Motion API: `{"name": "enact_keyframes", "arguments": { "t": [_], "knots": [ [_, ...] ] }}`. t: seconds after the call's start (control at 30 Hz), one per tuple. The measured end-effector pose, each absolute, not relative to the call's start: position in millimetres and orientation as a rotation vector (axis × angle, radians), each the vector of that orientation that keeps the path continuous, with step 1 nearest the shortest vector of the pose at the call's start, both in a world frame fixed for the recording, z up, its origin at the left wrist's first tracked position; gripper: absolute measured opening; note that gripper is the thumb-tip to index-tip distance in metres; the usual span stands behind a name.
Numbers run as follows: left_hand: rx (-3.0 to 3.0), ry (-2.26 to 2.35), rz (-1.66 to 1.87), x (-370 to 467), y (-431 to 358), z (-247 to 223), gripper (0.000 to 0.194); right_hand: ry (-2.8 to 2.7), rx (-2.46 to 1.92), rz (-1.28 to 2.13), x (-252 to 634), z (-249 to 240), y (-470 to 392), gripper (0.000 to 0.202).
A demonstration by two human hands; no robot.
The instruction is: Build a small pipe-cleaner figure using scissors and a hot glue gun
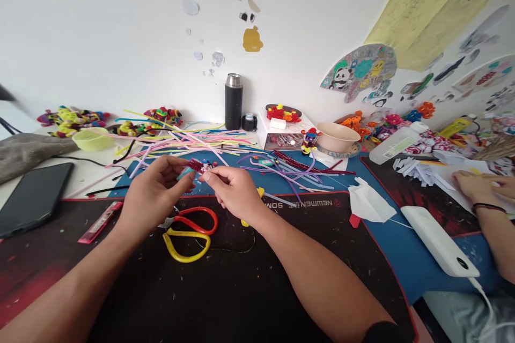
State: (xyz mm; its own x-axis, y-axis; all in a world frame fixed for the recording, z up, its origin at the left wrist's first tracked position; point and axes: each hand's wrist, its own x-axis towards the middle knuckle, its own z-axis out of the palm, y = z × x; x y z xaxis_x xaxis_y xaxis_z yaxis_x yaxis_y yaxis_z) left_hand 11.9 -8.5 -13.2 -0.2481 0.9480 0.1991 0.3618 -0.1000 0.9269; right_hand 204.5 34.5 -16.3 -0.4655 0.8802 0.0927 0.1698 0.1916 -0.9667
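Observation:
Over the mat's back edge, both hands meet around a small pipe-cleaner piece (196,165) with a dark red part and lighter, multicoloured bits. My right hand (233,188) pinches its near end between thumb and finger. My left hand (155,193) is closed at the other side, its fingertips against the red part, with something light blue at its thumb. Finer detail of the piece is hidden by the fingers. Below the hands lie scissors (185,245) with one red and one yellow handle. Behind them spreads a loose heap of pipe cleaners (193,142) in pink, yellow and purple.
A phone (36,198) and a red narrow packet (100,222) lie left. A black flask (234,102), a white box (277,131) and a beige bowl (338,138) stand along the wall. Right are a white power bank (440,241) with cable and another person's hands (475,185).

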Motion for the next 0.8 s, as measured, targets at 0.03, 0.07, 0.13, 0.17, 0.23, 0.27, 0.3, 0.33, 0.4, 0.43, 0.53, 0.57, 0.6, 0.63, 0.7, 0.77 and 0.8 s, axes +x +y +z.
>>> {"name": "enact_keyframes", "arguments": {
  "t": [0.03,0.07,0.13,0.17,0.23,0.27,0.3,0.33,0.4,0.43,0.53,0.57,0.6,0.63,0.7,0.77,0.8],
  "knots": [
    [1.433,1.58,1.353,11.2,-7.6,-14.2,0.041,-1.79,-0.979,1.311,204.7,-16.8,34.7,0.034],
    [1.425,1.557,1.355,10.7,-6.9,-14.9,0.041,-1.794,-0.972,1.304,204.8,-17.3,34.9,0.034],
    [1.417,1.547,1.368,10.1,-5.9,-15.0,0.041,-1.795,-0.964,1.297,204.9,-17.6,35.2,0.034],
    [1.414,1.547,1.375,10.0,-5.5,-14.5,0.041,-1.796,-0.966,1.297,204.9,-17.5,35.4,0.034],
    [1.399,1.541,1.374,10.0,-4.8,-12.6,0.043,-1.799,-0.972,1.303,204.9,-17.1,35.6,0.035],
    [1.382,1.533,1.37,10.0,-4.6,-11.2,0.044,-1.803,-0.973,1.308,205.0,-16.8,35.7,0.036],
    [1.361,1.524,1.368,10.1,-4.5,-9.5,0.046,-1.806,-0.973,1.311,205.2,-16.6,35.8,0.037],
    [1.338,1.518,1.369,10.2,-4.6,-7.6,0.047,-1.809,-0.972,1.314,205.4,-16.5,36.0,0.037],
    [1.293,1.506,1.374,10.9,-5.1,-3.6,0.049,-1.81,-0.967,1.322,206.0,-16.5,36.1,0.038],
    [1.273,1.499,1.378,11.3,-5.5,-1.8,0.049,-1.808,-0.964,1.327,206.3,-16.7,36.2,0.038],
    [1.222,1.474,1.382,12.6,-6.3,1.6,0.049,-1.796,-0.961,1.337,206.7,-17.0,36.4,0.039],
    [1.21,1.472,1.383,12.9,-6.2,1.9,0.049,-1.794,-0.964,1.339,206.8,-16.9,36.4,0.038],
    [1.199,1.472,1.385,13.3,-6.1,1.9,0.049,-1.793,-0.969,1.34,206.9,-16.5,36.4,0.038],
    [1.186,1.472,1.389,13.6,-6.0,1.9,0.049,-1.795,-0.973,1.342,207.0,-15.9,36.3,0.038],
    [1.146,1.457,1.405,14.6,-5.8,1.9,0.051,-1.803,-0.979,1.342,207.1,-14.4,36.0,0.038],
    [1.087,1.419,1.431,15.9,-6.0,2.6,0.052,-1.81,-0.979,1.34,207.4,-12.9,35.7,0.038],
    [1.057,1.395,1.443,16.6,-6.2,3.1,0.052,-1.81,-0.976,1.341,207.6,-12.5,35.6,0.038]
  ]
}}
